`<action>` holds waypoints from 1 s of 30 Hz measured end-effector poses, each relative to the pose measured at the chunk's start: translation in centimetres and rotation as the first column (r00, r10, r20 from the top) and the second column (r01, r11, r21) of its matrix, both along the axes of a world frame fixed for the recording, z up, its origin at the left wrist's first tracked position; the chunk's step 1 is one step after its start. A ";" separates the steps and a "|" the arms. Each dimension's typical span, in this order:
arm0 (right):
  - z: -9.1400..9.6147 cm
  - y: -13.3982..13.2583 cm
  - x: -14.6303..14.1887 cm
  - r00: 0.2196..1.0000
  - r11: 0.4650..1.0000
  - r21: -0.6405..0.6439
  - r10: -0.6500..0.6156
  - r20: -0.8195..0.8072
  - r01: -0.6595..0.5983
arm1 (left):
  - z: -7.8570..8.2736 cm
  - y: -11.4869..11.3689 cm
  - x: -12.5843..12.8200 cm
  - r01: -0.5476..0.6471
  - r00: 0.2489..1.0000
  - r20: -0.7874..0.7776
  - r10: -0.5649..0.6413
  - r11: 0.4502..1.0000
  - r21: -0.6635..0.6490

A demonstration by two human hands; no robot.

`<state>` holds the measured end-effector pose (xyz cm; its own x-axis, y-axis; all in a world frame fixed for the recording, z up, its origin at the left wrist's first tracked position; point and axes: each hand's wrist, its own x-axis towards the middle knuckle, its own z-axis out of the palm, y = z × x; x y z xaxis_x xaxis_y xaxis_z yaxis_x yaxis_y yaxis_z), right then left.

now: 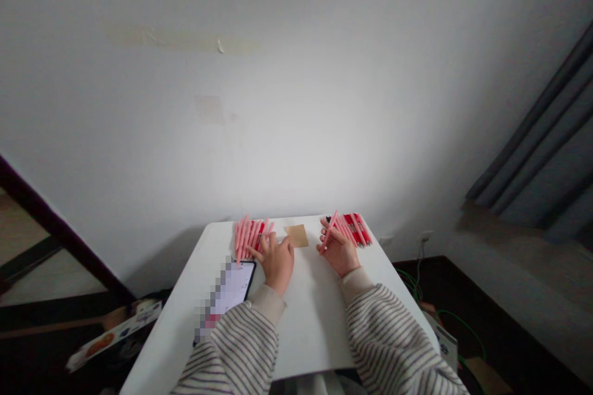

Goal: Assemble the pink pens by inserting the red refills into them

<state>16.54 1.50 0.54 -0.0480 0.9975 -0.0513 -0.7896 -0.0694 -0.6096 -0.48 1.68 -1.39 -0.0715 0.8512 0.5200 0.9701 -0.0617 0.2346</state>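
My right hand (341, 254) is closed around a slim pink pen (329, 232), which stands tilted with its upper end leaning right. Just beyond that hand lies a pile of pink and red pens (354, 229) at the table's back right. My left hand (277, 264) has its fingers spread, the fingertips at the right edge of another pile of pink pens (245, 236); whether they touch a pen I cannot make out. Between the two piles is a small tan square of paper (298, 236).
Both piles rest on a white table (315, 321) pushed against a pale wall. A phone (231, 290), partly blurred out, lies left of my left forearm. Green cables (412, 284) run on the floor at right, and a grey curtain (542, 154) hangs there.
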 end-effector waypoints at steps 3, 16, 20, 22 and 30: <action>-0.1 0.0 -0.1 0.999 1.000 -0.009 -0.022 0.037 0.022 | -0.1 0.3 0.0 -0.016 1.000 0.006 0.016 1.000 -0.017; -1.3 0.7 0.1 0.729 0.937 0.261 -0.344 0.592 0.231 | 1.3 0.1 0.3 0.065 0.991 0.119 -0.068 0.997 0.035; -1.5 0.6 0.6 0.359 0.823 0.558 -0.554 0.751 0.103 | 1.9 -0.4 0.5 0.103 0.980 0.168 -0.108 0.994 0.037; -1.7 0.5 0.8 0.258 0.795 0.605 -0.592 0.764 0.033 | 2.1 -0.5 0.4 0.108 0.975 0.191 -0.112 0.994 0.035; -2.3 0.6 1.0 0.075 0.785 0.614 -0.609 0.789 -0.086 | 2.1 -0.5 0.2 0.154 0.962 0.224 -0.158 0.987 0.036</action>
